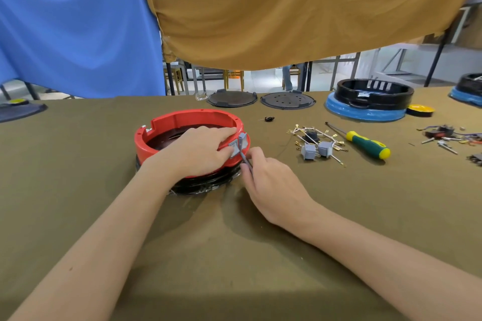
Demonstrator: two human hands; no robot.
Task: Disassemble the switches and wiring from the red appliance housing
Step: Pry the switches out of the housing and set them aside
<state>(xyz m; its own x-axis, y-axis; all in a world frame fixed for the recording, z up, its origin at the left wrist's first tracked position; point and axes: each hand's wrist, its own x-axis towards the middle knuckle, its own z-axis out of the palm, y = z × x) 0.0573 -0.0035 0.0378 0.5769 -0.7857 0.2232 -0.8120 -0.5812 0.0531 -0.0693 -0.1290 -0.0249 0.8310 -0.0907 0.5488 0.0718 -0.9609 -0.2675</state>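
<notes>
This looks like a small-appliance workshop or assembly room. A long bench (78,190) under olive cloth carries several round housings (373,98), loose switches with wiring (317,148) and a screwdriver (365,144) right of centre. Across the upper frame hang cloth sheets (287,8), with metal-legged tables and wooden stools (177,78) beneath.

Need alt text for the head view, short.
A person's left hand steadies a red housing on an olive table while the right hand holds a thin grey tool at two grey switches in its wall. Removed switches with wires and a screwdriver lie to the right.
</notes>
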